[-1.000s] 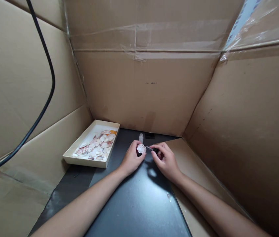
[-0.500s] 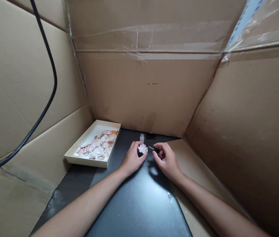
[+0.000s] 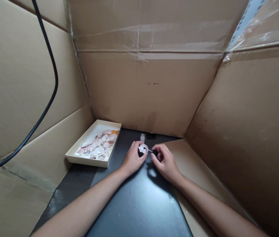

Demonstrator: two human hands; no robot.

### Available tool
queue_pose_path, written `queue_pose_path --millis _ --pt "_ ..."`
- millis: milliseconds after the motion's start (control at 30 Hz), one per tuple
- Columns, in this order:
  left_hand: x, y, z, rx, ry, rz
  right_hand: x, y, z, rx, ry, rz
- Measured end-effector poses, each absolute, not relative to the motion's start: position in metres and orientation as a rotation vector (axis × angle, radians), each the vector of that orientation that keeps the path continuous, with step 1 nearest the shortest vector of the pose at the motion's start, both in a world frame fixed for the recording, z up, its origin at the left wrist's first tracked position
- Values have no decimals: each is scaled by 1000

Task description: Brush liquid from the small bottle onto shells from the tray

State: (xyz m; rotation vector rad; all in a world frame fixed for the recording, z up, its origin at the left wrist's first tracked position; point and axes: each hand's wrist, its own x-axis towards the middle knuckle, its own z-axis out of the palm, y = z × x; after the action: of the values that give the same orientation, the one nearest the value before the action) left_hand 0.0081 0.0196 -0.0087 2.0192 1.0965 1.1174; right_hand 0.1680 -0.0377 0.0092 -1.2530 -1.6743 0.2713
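My left hand (image 3: 133, 156) is closed around a white scallop shell (image 3: 143, 148) with reddish streaks. Something black shows just below the shell, between thumb and fingers; its kind I cannot make out. Between thumb and fingers, my right hand (image 3: 164, 161) pinches the black cap of a thin brush applicator (image 3: 155, 152). Its narrow stem points left, and the tip reaches the shell's right edge; whether it touches is too small to tell. A small clear bottle (image 3: 142, 138) with no cap stands upright just behind the shell.
To the left, a cream box (image 3: 87, 161) holds many loose shells and something orange. Cardboard walls (image 3: 139, 92) enclose the dark table (image 3: 129, 204) at the back and sides. A flat cardboard sheet (image 3: 179, 148) lies on the right. A black cable (image 3: 53, 95) hangs at upper left.
My right hand has moved slightly left, bringing the applicator closer to the shell. My left hand still holds the shell in nearly the same place.
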Motion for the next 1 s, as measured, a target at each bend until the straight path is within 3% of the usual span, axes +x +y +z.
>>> queue_pose_path --millis 1000 --pt "8 18 -7 2019 1015 1063 168 -39 10 -1224 -1703 234"
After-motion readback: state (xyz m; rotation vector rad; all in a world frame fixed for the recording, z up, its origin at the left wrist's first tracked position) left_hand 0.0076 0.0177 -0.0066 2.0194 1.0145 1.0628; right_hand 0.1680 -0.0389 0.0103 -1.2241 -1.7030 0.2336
